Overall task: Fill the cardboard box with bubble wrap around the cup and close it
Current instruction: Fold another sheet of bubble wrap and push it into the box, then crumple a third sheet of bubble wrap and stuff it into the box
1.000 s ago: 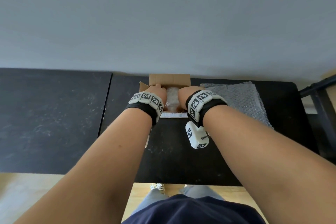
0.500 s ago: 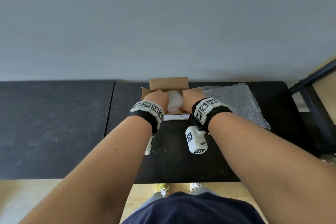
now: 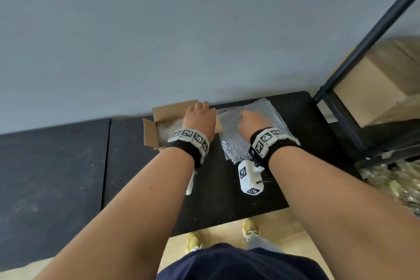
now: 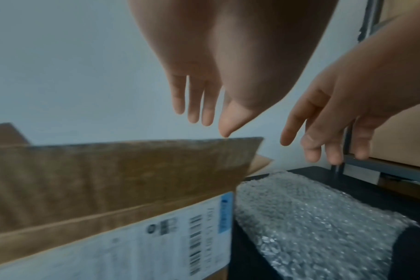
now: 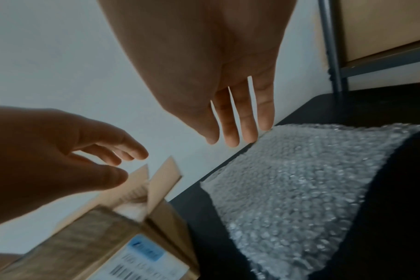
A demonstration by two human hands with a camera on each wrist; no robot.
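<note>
The open cardboard box (image 3: 167, 112) stands at the back of the black table (image 3: 218, 198), its flaps up, with white bubble wrap (image 3: 167, 129) showing inside. The cup is hidden. My left hand (image 3: 200, 117) hovers over the box's right side with straight fingers (image 4: 194, 102) and holds nothing. It is just above the near flap (image 4: 120, 170). To the right lies a stack of bubble wrap sheets (image 3: 256, 134). My right hand (image 3: 252, 120) is spread over it, its fingertips (image 5: 237, 121) just above the stack's far edge (image 5: 300, 180), gripping nothing.
A black metal rack (image 3: 341, 118) stands close on the right of the table and holds a large cardboard box (image 3: 381, 88). A grey wall runs right behind the box. A second dark table (image 3: 52, 166) adjoins on the left.
Both hands have come out of the box. My right hand has moved right over the bubble wrap stack, and my left hand has lifted to the box's right side. The head view has swung right.
</note>
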